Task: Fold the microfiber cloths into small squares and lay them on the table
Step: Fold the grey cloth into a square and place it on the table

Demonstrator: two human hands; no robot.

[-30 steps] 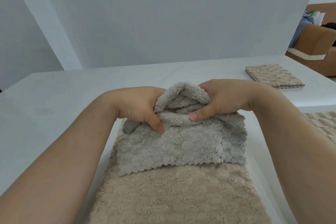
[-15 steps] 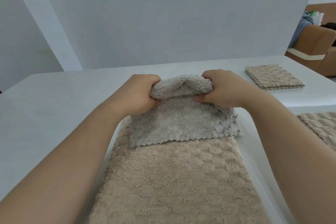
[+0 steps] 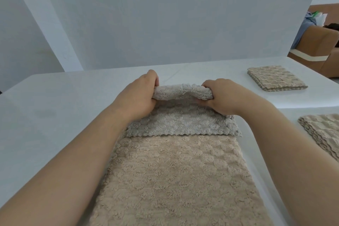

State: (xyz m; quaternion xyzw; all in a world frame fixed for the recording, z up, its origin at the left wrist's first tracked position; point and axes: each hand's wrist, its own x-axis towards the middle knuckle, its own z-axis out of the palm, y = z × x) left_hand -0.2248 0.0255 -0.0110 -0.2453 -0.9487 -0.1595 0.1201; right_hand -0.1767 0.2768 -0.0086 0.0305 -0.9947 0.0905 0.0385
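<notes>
I had my left hand (image 3: 139,95) and right hand (image 3: 220,95) each curled round one end of the gray cloth's (image 3: 183,123) rolled far edge. That cloth lay over the far end of a beige cloth (image 3: 176,180) on the table (image 3: 55,101).

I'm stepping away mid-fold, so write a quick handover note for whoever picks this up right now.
Both grip the grey cloth's far fold: left hand at its left end, right hand at its right end.
It lies on a beige cloth spread on the table.
Done: one folded beige square, far right.
Left: finish the grey cloth, fold the beige one; beige pile at the right edge, state unclear.
</notes>
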